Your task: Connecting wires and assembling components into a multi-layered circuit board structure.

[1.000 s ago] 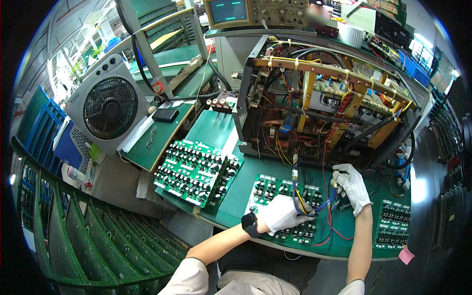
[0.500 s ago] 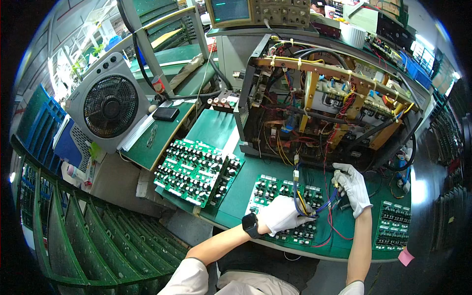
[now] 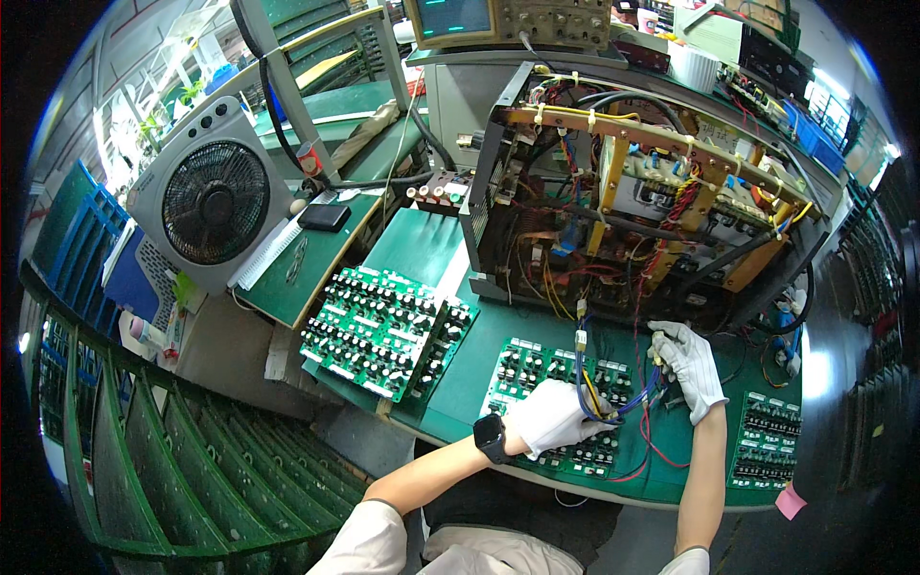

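Observation:
Both my hands wear white gloves. My left hand is over the near part of a green circuit board on the table. Its fingers are closed at the bottom of a loop of blue and yellow wires; the fingertips are partly hidden. To the right, just off that board, my right hand pinches a small pale connector at the other end of the loop. Above the board, a white connector joins these wires to a lead from the open equipment chassis. Thin red wires trail below my right hand.
Stacked circuit boards lie at the left of the table, and a darker board at the right edge. An oscilloscope stands at the back. A grey fan is at the left, above a green slatted rack.
The view has shifted very slightly. Both hands stay nearly in place, with the wire loop still between them.

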The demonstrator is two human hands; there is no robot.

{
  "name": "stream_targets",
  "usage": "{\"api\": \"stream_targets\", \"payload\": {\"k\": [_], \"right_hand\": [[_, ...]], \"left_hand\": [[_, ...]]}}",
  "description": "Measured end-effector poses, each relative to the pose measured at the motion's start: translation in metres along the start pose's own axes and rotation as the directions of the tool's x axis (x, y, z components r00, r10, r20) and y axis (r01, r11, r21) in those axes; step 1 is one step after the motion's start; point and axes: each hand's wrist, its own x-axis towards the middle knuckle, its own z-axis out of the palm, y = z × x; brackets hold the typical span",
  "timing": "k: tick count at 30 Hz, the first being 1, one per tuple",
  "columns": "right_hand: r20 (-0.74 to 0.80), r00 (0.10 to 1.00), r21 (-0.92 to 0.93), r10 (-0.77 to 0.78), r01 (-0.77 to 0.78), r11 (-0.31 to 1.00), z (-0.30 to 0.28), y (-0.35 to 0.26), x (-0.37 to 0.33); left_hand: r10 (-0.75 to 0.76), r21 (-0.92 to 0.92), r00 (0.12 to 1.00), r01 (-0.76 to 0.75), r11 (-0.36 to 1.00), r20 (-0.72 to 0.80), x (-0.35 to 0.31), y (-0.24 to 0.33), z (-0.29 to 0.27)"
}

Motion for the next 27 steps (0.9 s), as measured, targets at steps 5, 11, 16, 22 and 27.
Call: {"api": "stream_targets", "payload": {"k": [5,11,16,22,27], "right_hand": [[-0.004,0.999,-0.025,-0.043,0.043,0.999,0.0,0.01,0.006],[0.017,0.998,-0.128,-0.067,0.069,0.989,-0.001,-0.004,0.006],[-0.003,0.995,-0.21,-0.104,0.101,0.972,-0.009,0.018,0.014],[0.006,0.997,-0.167,-0.079,0.079,0.983,-0.005,0.016,0.02],[0.007,0.937,-0.281,-0.35,0.338,0.898,-0.001,0.006,0.017]], "left_hand": [[-0.023,0.013,0.999,0.023,1.0,0.022,0.002,0.002,-0.001],[-0.163,0.019,0.979,0.162,0.987,0.119,0.002,0.016,-0.02],[-0.214,0.207,0.976,0.216,0.954,-0.033,-0.03,0.03,-0.046],[-0.189,0.402,0.979,0.145,0.904,0.073,-0.069,0.027,-0.049],[-0.155,0.419,0.982,0.095,0.903,0.112,-0.079,0.04,-0.055]]}}
